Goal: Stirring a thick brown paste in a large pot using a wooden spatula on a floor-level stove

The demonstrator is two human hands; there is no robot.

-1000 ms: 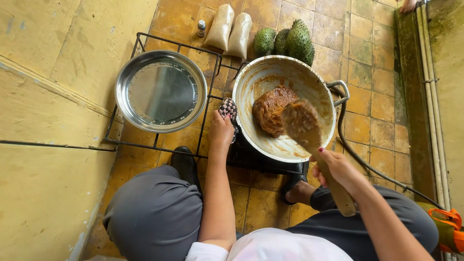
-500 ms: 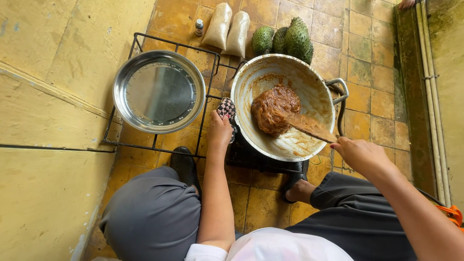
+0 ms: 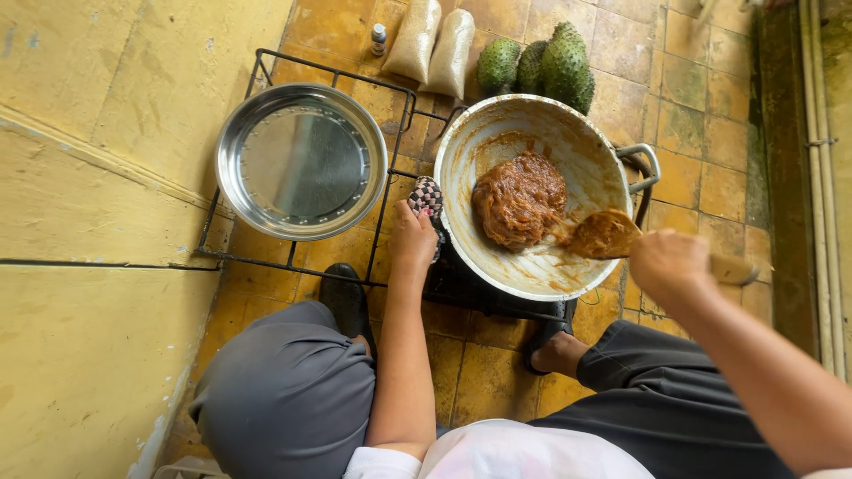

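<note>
Both my hands are busy: my left hand grips the checkered cloth at the wok rim. My right hand clasps the wooden spatula, its blade beside the brown paste.

The left hand grips a checkered cloth at the wok rim; the right hand holds a wooden paddle beside brown paste.

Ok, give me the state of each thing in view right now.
Wok: on the stove, holds a brown paste lump.
Paste: one mound, off-centre.
Spatula: blade coated, resting in the wok.
Left hand: grips the wok rim through a checkered cloth.
Right hand: closed on the spatula handle.
Steel pan: empty, on the rack.
</note>
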